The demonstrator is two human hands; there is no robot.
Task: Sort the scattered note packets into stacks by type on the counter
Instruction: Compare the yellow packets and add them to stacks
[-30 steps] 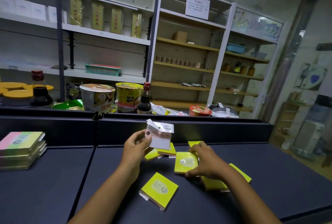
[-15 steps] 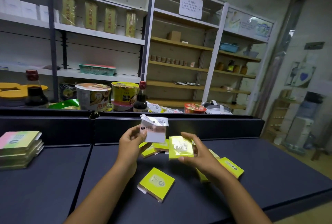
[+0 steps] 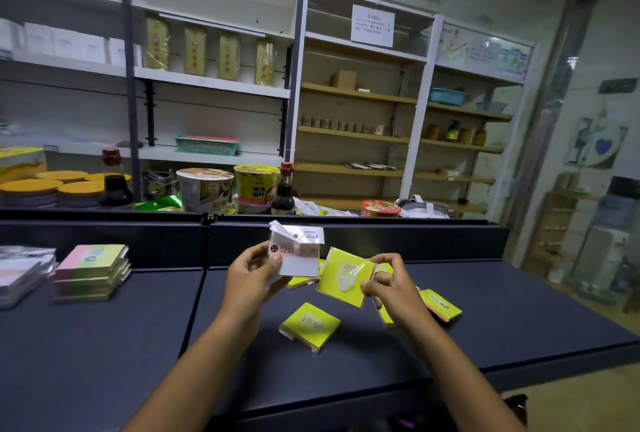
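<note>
Far left of the dark surface (image 3: 104, 345): a blurred grey-white stack (image 3: 20, 272) at the frame edge. Just beside it: a stack of pink-and-green packets (image 3: 91, 272), squared up against the back rail.

Centre, raised above the surface: left hand (image 3: 251, 276), fingers curled, thumb pressed on the front face of a white packet (image 3: 298, 253), held upright with its torn top flap tilted.

Just right of it: right hand (image 3: 391, 288), thumb and fingers pinching the right edge of a yellow-green packet marked 2207 (image 3: 346, 277), lifted clear and tilted, almost touching the white packet.

Below, between the forearms: one yellow-green packet (image 3: 310, 326) lying flat. Behind the hands: further yellow-green packets (image 3: 301, 281), partly hidden. Right of the right wrist: a yellow-green packet with a pink edge (image 3: 441, 305), flat.

Beyond the back rail: sauce bottles (image 3: 116, 179) and noodle cups (image 3: 204, 189).
</note>
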